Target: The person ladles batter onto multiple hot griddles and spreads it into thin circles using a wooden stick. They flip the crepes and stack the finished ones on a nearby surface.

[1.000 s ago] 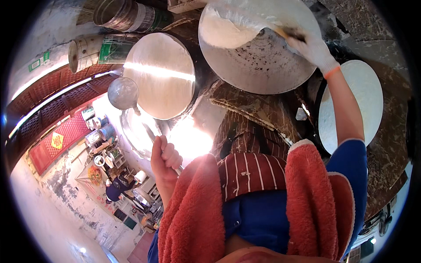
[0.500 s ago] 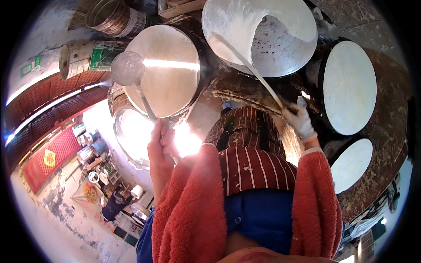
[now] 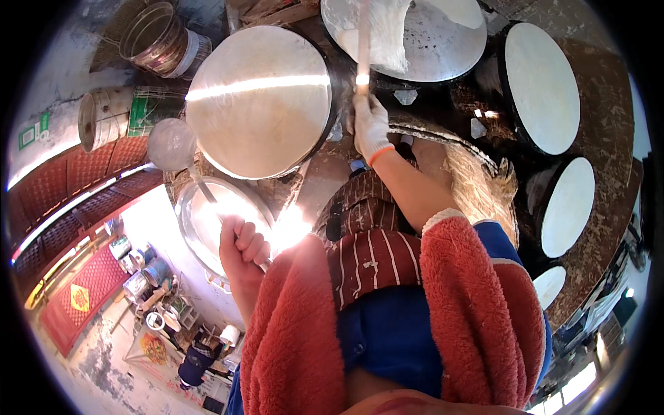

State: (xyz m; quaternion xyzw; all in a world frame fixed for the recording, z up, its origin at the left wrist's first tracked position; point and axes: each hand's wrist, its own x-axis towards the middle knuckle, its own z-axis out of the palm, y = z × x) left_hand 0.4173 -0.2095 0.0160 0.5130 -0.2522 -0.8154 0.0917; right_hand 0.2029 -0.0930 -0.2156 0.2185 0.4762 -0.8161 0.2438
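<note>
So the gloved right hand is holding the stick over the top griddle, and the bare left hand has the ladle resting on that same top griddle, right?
Not quite. In the head view the ladle in the left hand sits left of the big round griddle, not on the top griddle. The gloved right hand does hold the stick.

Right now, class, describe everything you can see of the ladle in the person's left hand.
The ladle has a round, shallow bowl that looks like dull grey metal, coated pale and whitish. A thin straight handle runs down from the bowl to the bare left hand, which is closed in a fist around its lower end. The bowl is held up beside the left edge of the large shiny round griddle and above a bright metal basin. Whether the bowl touches the griddle cannot be told.
</note>
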